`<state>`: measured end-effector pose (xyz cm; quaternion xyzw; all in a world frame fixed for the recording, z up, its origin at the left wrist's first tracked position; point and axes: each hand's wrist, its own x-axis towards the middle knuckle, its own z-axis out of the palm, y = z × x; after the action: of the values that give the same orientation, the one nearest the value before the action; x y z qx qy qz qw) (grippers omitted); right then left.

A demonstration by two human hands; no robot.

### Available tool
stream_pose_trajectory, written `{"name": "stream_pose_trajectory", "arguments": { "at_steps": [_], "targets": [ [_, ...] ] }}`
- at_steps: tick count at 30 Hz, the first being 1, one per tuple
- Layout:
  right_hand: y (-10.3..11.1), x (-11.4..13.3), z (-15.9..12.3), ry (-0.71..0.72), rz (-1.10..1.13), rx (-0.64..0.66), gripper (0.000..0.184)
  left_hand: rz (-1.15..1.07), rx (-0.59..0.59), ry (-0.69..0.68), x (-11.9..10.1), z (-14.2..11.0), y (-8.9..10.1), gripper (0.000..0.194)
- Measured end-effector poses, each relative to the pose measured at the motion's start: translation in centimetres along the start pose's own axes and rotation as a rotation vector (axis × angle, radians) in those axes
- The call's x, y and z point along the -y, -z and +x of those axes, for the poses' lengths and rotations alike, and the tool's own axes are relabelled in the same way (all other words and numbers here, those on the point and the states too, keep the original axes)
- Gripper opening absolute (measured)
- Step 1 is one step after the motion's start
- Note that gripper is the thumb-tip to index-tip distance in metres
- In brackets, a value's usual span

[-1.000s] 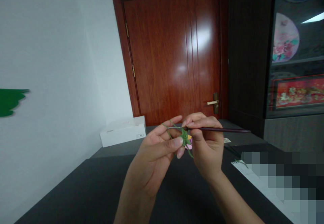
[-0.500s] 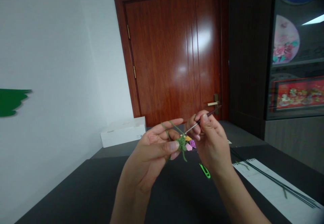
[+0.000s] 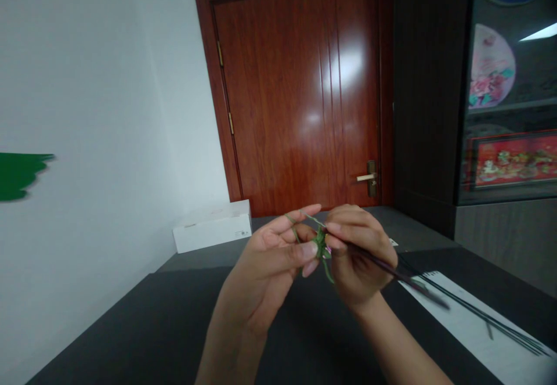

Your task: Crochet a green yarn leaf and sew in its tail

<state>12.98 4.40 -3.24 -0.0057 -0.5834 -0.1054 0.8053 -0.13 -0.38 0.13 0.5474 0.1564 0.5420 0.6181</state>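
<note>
Room: reddish wooden door (image 3: 296, 94) at the far end, white box (image 3: 212, 226) on the far left of the dark desk (image 3: 130, 327).
Left hand (image 3: 265, 263): grip clamped on the green crochet piece (image 3: 321, 245), thumb on top; green yarn (image 3: 295, 231) runs over the raised fingers, probably for tension.
Right hand (image 3: 361, 251): grip together on a crochet hook (image 3: 391, 269), its dark handle angled down to the near right; the tip is hidden by the fingers.
Crochet piece: held in the air between both hands, above the desk; a pinkish bit shows, too small to tell.
Desk, right: long black rods (image 3: 478, 313) lie on a white sheet (image 3: 452, 309).
</note>
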Motion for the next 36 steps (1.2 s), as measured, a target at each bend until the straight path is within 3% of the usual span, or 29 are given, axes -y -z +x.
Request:
{"name": "stream_pose_trajectory", "arguments": {
  "at_steps": [3, 7, 11, 13, 15, 16, 19, 21, 24, 26, 29, 36],
  "targets": [
    [-0.6, 0.1, -0.2, -0.288, 0.297, -0.108, 0.001, -0.024, 0.027, 0.022, -0.1, 0.2, 0.6, 0.053],
    [-0.3, 0.3, 0.2, -0.665, 0.601, -0.18, 0.013, -0.011, 0.034, 0.033, -0.3, 0.3, 1.3, 0.054],
    [0.1, -0.1, 0.8, -0.973, 0.816, -0.089, 0.019, 0.027, 0.039, 0.024, -0.4, 0.3, 1.5, 0.051],
    [0.0, -0.3, 0.9, -1.034, 0.822, -0.006, 0.022, 0.088, 0.002, -0.011, -0.4, 0.3, 1.4, 0.054],
    [-0.1, -0.4, 0.8, -0.954, 0.7, 0.063, 0.022, 0.156, -0.066, -0.087, -0.2, 0.3, 1.1, 0.055],
    [-0.1, -0.5, 0.8, -0.842, 0.578, 0.086, 0.019, 0.183, -0.107, -0.134, -0.1, 0.3, 1.0, 0.055],
    [0.1, -0.7, 0.3, -0.332, 0.088, 0.166, 0.012, 0.222, -0.162, -0.222, 0.3, 0.2, 0.5, 0.053],
    [0.3, -1.0, -0.1, -0.064, -0.141, 0.165, 0.019, 0.205, -0.171, -0.221, 0.5, 0.3, 0.2, 0.053],
    [0.2, -1.4, -0.7, 0.07, -0.126, 0.063, 0.024, 0.116, -0.116, -0.1, 0.6, 0.4, 0.1, 0.053],
    [-0.1, -1.3, -0.9, -0.072, 0.038, -0.001, 0.016, 0.051, -0.032, 0.002, 0.5, 0.5, 0.3, 0.052],
    [-0.6, -1.0, -0.7, -0.463, 0.297, -0.091, 0.007, 0.056, -0.029, -0.016, 0.3, 0.7, 1.0, 0.053],
    [-0.1, -2.0, -0.6, -1.076, 0.854, -0.171, 0.026, 0.086, -0.036, 0.064, 0.2, 1.5, 2.7, 0.054]
  ]
}}
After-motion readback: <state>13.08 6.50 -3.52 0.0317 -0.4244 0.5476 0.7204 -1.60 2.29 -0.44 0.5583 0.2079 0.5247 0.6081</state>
